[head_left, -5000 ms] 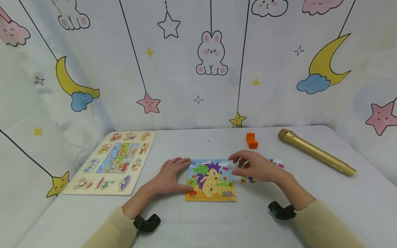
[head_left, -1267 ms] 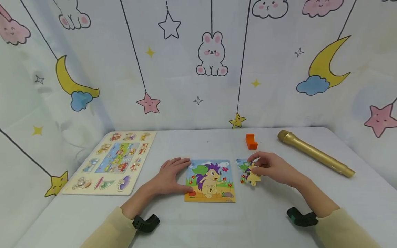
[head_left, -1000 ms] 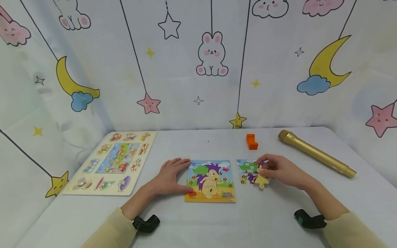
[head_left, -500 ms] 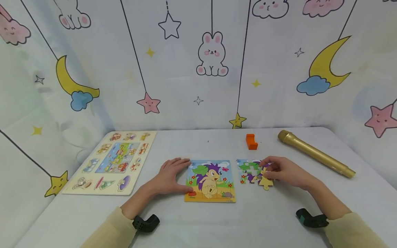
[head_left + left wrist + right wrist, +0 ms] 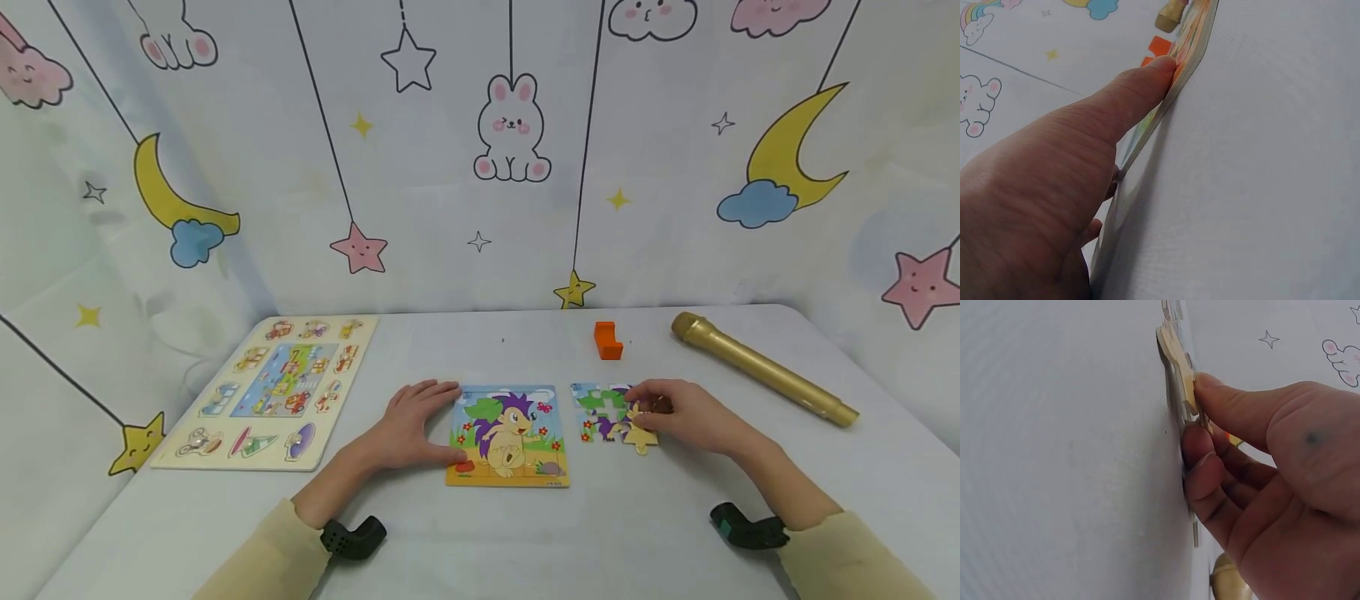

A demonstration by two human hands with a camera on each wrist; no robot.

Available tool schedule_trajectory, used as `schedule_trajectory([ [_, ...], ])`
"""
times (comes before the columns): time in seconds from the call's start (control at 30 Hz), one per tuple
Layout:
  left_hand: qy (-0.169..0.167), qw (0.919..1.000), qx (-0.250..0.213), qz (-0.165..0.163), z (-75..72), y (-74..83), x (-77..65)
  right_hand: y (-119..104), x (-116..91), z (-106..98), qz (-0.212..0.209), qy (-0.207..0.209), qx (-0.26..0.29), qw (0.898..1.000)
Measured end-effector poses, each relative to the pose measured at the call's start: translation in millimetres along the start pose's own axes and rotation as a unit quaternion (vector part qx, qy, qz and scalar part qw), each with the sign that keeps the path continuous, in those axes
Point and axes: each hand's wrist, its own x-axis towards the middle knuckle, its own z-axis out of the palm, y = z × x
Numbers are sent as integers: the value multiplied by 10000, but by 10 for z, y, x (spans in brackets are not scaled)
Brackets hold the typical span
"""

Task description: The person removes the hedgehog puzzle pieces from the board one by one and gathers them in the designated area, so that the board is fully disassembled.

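Note:
My left hand [image 5: 408, 429] lies with straight, spread fingers along the left side of a square hedgehog puzzle board [image 5: 510, 477]. Its thumb [image 5: 1141, 81] rests on the board's near left corner, and its fingertips reach the far left corner. To the right of the board my right hand [image 5: 690, 414] pinches a yellow jigsaw piece [image 5: 640, 437] between thumb and fingertips. In the right wrist view the piece [image 5: 1177, 365] is edge-on, tilted close over the table. Several other jigsaw pieces [image 5: 588, 402], green, blue and purple, lie partly joined beside it; my fingers hide some of them.
A cream peg puzzle board [image 5: 183, 417] with several picture pieces lies at the left. Behind the jigsaw pieces is an orange block [image 5: 607, 343], and a gold microphone-shaped object [image 5: 765, 368] lies at the back right. A patterned cloth [image 5: 420, 167] hangs behind the table.
My right hand has gone from the board's far right corner to the jigsaw pieces, shifting right with the yellow piece, then barely moving over the last half second. The left hand stays put.

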Motion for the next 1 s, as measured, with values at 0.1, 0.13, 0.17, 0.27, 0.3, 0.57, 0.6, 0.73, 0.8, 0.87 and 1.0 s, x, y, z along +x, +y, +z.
schedule_trajectory([
  [0.1,4,10000,14,5,1,0,3,2,-5,0,-53,22,-11,10000],
  [0.13,-1,10000,26,2,-1,1,2,3,-6,0,-67,28,-12,10000],
  [0.17,1,10000,35,0,-1,1,3,2,-8,0,-81,36,-8,10000],
  [0.27,-7,10000,74,-21,1,-5,3,-2,-12,0,-97,49,-10,9999],
  [0.3,-14,10000,79,-29,1,-6,3,-4,-14,0,-93,58,-15,9999],
  [0.57,33,10000,82,8,1,-5,-6,-15,-11,14,-6,126,-101,9999],
  [0.6,30,10000,70,2,-2,-3,-7,-15,-10,16,-10,131,-114,9998],
  [0.73,34,10000,61,-7,-7,1,-9,-10,-6,27,-51,161,-145,9998],
  [0.8,19,10000,64,-24,-9,3,-7,-10,-6,31,-42,160,-151,9997],
  [0.87,22,10000,57,-16,-7,5,-5,-9,-6,37,-27,166,-151,9997],
  [1.0,50,10000,58,24,5,-2,1,-13,-7,46,-16,199,-147,9997],
])
